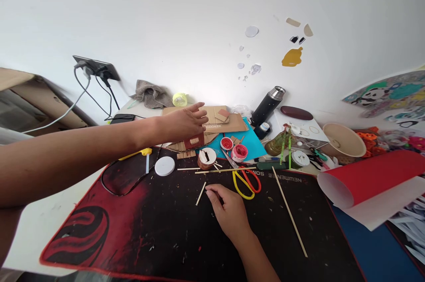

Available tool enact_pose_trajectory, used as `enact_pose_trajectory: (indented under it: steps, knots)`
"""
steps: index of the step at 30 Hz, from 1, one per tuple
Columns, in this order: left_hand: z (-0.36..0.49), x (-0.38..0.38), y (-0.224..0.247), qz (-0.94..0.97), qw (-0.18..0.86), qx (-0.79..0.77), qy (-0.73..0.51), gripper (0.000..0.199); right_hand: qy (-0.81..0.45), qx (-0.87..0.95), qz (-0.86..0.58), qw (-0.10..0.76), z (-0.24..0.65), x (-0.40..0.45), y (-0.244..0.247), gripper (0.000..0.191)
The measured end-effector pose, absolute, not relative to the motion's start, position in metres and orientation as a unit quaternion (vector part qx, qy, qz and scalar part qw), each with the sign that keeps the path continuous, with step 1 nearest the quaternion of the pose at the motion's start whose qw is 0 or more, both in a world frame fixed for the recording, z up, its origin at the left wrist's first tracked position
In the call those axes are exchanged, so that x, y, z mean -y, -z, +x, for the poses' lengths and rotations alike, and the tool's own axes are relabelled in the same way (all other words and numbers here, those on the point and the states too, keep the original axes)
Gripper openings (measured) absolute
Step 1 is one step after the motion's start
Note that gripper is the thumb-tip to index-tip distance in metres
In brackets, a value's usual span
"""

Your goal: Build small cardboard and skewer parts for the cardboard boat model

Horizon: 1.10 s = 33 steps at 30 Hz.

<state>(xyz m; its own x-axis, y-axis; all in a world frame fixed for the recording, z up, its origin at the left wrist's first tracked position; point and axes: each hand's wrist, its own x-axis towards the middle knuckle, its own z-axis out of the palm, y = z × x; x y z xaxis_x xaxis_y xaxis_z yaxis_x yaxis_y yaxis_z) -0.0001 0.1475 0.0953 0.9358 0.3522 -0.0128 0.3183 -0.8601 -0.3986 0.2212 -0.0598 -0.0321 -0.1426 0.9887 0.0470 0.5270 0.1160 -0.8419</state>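
Inventory taken through my head camera. Two hands: my left hand (188, 123), released, fingers spread, stretched over the cardboard pieces (237, 123) at the back of the desk (31, 237), above a reddish-brown piece (192, 141); I cannot tell whether it touches. My right hand (232, 213), low over the black-and-red mat (172, 233), thumb and forefinger drawn together; I cannot tell whether they grasp anything. One short stick (201, 194), flat on the mat, its upper end just beside those fingertips. One thin stick (226, 170), lying crosswise beyond the right hand and meeting the scissors (231, 161), which have yellow and red handles. One long stick (290, 213), lying slantwise to the right. One round pot (202, 158), brown-sided, white-topped, with a dark strip on it. One white lid (165, 166), left of that pot. Two tubs of red matter (239, 152), side by side near a blue sheet (255, 145). One black flask (267, 107), leaning near the wall.
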Motion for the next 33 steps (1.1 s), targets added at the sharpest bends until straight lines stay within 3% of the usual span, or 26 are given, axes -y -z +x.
enact_pose_trajectory:
  steps: [17,28,33]
  knots:
    - [-0.0009,-0.1511,-0.0917,-0.96,0.226,0.154,-0.059,0.022,-0.364,0.664,-0.566,0.326,0.221,0.0602,0.0305,0.026]
    - [0.0018,-0.1496,-0.0937,-0.968,0.148,0.198,-0.047,0.036,-0.356,0.673,-0.558,0.331,0.2216,0.0619,0.032,0.026]
    - [0.0018,-0.1498,-0.0943,-0.963,0.189,0.18,-0.068,0.031,-0.357,0.671,-0.558,0.333,0.2215,0.061,0.0325,0.026]
